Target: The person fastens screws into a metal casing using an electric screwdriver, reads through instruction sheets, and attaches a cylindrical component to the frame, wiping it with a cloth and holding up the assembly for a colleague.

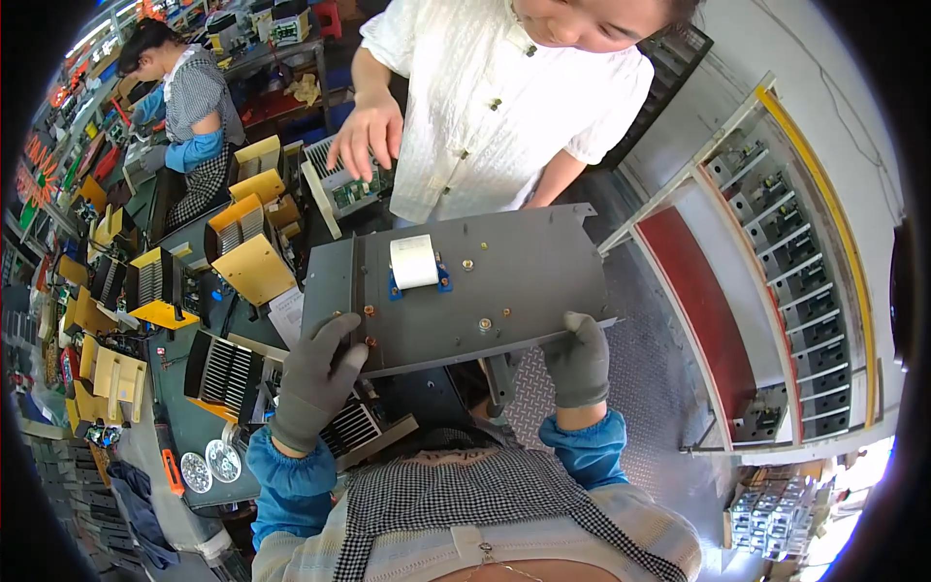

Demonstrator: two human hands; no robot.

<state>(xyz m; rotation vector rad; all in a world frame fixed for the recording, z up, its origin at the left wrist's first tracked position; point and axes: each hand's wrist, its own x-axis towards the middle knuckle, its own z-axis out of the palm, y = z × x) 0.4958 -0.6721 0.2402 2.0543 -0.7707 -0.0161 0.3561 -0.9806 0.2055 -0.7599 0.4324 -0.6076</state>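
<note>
My left hand (318,380), in a grey glove, grips the near left edge of a dark grey metal panel (543,252). At the near right corner my right hand (579,359), gloved too, is closed on the same panel. Between them the panel is held up, tilted slightly, with several studs and brass-coloured fasteners on its face. A white cylindrical part (414,262) on blue mounts sits on its left half. My fingers under the panel are hidden.
Across from me stands a person in a white shirt (465,126). The green bench (179,388) at left bears yellow-and-black housings (249,247), an orange-handled tool (172,472) and two round silver discs (223,461). A rack of metal units (810,320) stands right; another person (199,107) works far left.
</note>
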